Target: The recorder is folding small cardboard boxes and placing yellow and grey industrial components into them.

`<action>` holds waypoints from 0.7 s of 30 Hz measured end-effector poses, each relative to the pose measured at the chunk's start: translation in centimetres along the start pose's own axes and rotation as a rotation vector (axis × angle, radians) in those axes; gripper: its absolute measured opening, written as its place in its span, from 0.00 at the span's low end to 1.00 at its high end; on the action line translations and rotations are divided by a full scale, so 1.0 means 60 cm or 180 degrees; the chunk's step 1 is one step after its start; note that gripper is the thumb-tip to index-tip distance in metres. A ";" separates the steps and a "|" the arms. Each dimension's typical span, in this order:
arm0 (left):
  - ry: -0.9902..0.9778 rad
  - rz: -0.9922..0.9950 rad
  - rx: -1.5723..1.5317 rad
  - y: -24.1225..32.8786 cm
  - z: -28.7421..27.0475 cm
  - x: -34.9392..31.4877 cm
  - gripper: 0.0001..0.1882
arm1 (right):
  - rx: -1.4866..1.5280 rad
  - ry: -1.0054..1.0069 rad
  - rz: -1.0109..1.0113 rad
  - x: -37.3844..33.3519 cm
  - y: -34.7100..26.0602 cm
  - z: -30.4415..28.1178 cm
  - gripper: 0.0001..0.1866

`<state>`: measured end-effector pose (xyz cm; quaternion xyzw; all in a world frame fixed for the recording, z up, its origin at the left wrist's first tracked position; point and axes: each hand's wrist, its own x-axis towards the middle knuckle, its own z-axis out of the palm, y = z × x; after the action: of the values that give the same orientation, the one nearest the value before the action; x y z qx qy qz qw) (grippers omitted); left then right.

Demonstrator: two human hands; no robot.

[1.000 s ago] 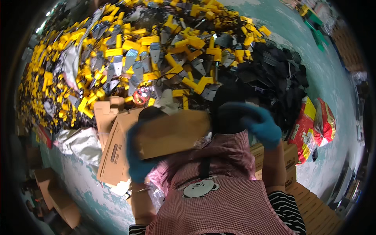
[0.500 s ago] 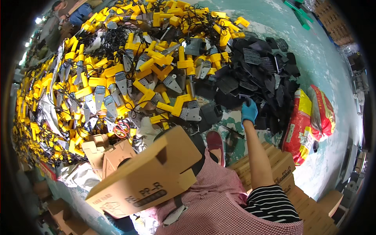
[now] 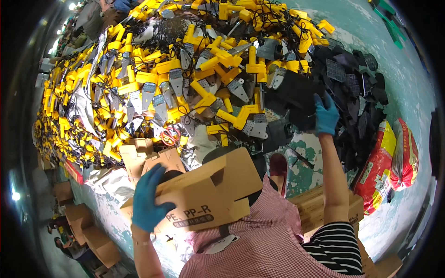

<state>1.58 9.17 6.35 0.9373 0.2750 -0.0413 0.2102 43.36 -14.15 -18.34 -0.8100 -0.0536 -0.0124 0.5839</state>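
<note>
My right hand [image 3: 327, 116], in a blue glove, grips the edge of a flat black plastic piece [image 3: 296, 99] at the left side of a heap of similar black pieces [image 3: 357, 88]. The piece's exact kind is too dark to make out. My left hand [image 3: 150, 199], also blue-gloved, is raised at the left end of a brown cardboard box [image 3: 218, 190] on my lap. Its fingers and thumb are apart with nothing between them. Whether it touches the box I cannot tell. The box lies tilted, with a flap standing out on its right.
A large heap of yellow-handled tools [image 3: 153, 83] with grey metal plates and black cords spreads ahead and left. Red-handled scissors [image 3: 170, 136] lie at its near edge. Cardboard boxes [image 3: 320, 204] are stacked on the right, near red and yellow sacks [image 3: 382, 162].
My right hand has lifted the black piece from the heap. My left hand has come up from below the box to its left end. The view has shifted left.
</note>
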 end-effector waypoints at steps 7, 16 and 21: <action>-0.0934 -0.0431 -0.0662 -0.009 0.015 0.059 0.38 | 0.0855 -0.1387 0.0661 -0.167 -0.236 -0.136 0.23; -0.0416 -0.0088 -0.0759 -0.022 0.038 0.014 0.38 | -0.0569 -0.3800 -0.0936 -0.264 -0.326 -0.012 0.20; -0.0244 -0.0212 -0.0277 -0.037 0.015 -0.035 0.38 | 0.0757 -0.3585 0.0583 -0.139 -0.277 0.127 0.17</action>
<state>-1.37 9.44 5.10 0.9153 0.2993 -0.0721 0.2596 33.04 -2.33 -5.78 -0.6219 -0.2866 0.4770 0.5510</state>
